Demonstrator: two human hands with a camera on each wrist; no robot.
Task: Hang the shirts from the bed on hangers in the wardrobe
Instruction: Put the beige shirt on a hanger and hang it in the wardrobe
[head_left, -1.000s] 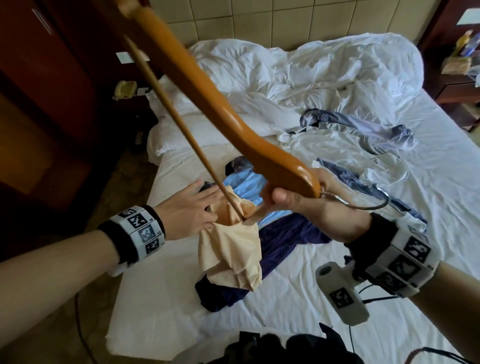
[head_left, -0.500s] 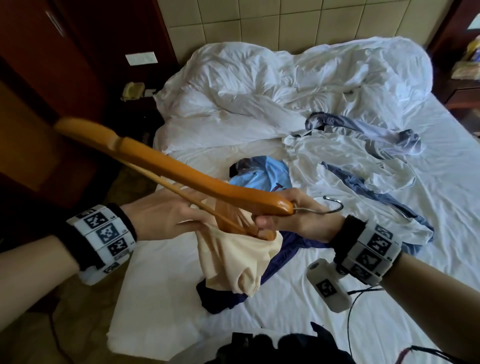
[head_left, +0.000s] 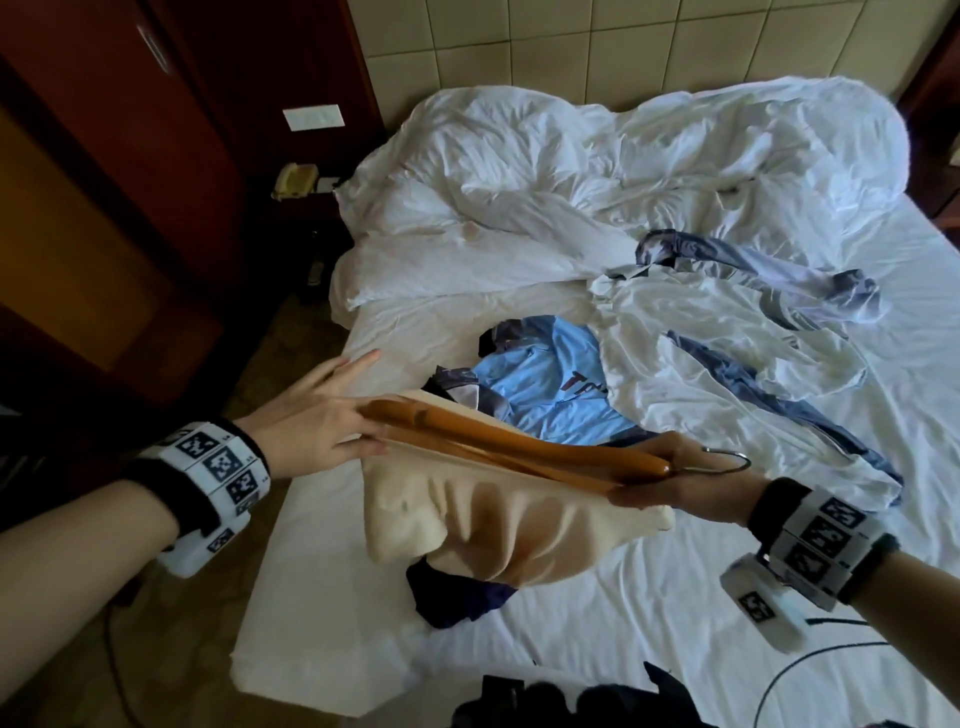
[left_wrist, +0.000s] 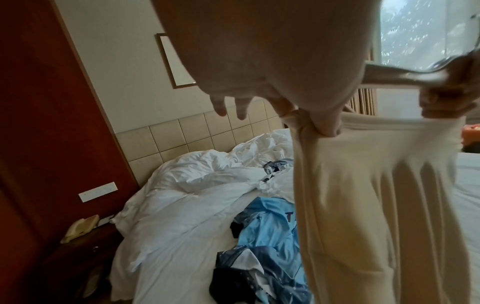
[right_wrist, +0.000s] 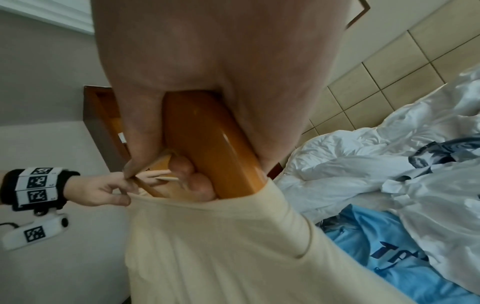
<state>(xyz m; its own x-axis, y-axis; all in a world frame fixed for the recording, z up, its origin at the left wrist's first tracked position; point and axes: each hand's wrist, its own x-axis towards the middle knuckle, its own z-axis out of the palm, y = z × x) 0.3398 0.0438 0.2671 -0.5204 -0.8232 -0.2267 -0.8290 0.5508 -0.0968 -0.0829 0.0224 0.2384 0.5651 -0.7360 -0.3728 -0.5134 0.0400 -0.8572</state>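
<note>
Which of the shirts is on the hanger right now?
The cream shirt, stretched over the wooden hanger between both hands; the light blue, white and dark ones lie on the bed.

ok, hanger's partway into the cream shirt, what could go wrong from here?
1. The left hand only pinches the cream shirt collar edge; it may slip off the wooden hanger.
2. The right hand grips hanger and cloth together, which could bunch the neck.
3. The hem hangs near the dark shirt below; it might snag.

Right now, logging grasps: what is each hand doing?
Left hand: pinching the cream cotton shirt.
Right hand: gripping the orange wooden hanger by its hook end.
</note>
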